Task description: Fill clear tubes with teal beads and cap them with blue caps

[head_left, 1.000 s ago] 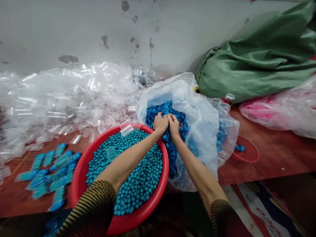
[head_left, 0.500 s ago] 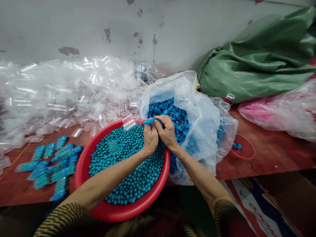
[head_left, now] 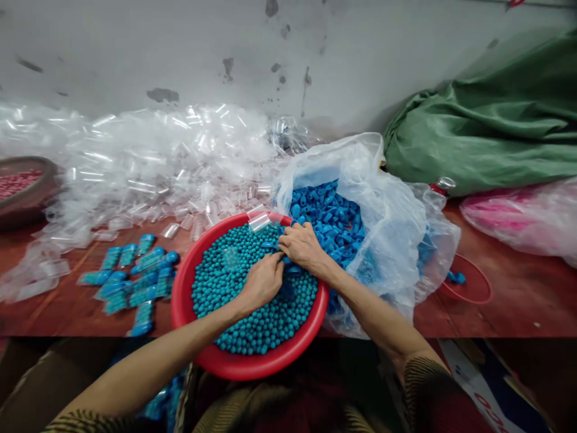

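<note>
Over the right part of a red basin (head_left: 179, 313) full of teal beads (head_left: 252, 328), my two hands meet at the fingertips. My left hand (head_left: 264, 279) is closed in a pinch on a small blue plastic piece (head_left: 269, 245), which pokes out past the fingers. My right hand (head_left: 304, 245) is curled closed right beside it, with blue plastic showing at its fingers; its exact shape is hidden. More dark blue pieces lie under the hands. A clear plastic sleeve (head_left: 259, 221) rests at the basin's far rim.
To the right, a white plastic bag (head_left: 392, 240) gapes over many blue caps (head_left: 331, 210). Filled bead packs (head_left: 146, 279) lie left of the basin, before a heap of clear sleeves (head_left: 180, 156). A red mesh basket (head_left: 473, 282) and a green sack (head_left: 487, 132) are farther right.
Both hands have come down lower over the beads, and the blue piece between them is now mostly covered. The camera view has swung left, bringing a bowl of pink beads into sight.
</note>
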The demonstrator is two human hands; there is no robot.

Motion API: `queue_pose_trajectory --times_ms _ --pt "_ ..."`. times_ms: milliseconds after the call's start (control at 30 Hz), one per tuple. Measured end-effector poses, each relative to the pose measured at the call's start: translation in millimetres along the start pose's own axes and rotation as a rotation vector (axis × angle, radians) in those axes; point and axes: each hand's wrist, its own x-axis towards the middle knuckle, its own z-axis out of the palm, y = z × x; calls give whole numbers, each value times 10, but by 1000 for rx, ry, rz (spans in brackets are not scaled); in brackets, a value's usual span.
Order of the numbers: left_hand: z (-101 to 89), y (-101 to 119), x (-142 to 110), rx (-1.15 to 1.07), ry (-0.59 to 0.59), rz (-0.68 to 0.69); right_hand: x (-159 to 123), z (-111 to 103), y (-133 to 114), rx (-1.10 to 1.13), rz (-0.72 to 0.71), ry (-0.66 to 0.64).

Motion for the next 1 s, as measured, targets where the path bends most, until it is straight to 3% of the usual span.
queue_pose_trajectory --times_ms 100,200,267,333,433,567,700,833,933,1000 --pt "-231 -79 -22 117 137 80 50 -107 -84 19 50 48" --pt "-476 -210 292 277 368 214 227 -174 -153 51 132 131" --pt "-582 -321 606 335 341 225 390 -159 -171 62 207 161" --pt "-620 -440 868 340 198 200 527 -96 -179 58 273 164" --pt "-599 -600 982 367 116 230 605 39 -217 102 258 147" --pt "-595 -776 711 381 76 317 554 182 -345 206 132 48" --pt "-667 -922 429 268 60 262 532 217 -450 412 -3 -39" --pt "-775 -952 236 136 161 146 397 127 -503 511 -55 63" --pt "-831 -882 35 16 304 146 98 43 -577 499 -49 168" --pt "-828 -813 -118 -162 303 85 -155 30 -645 493 -79 134"
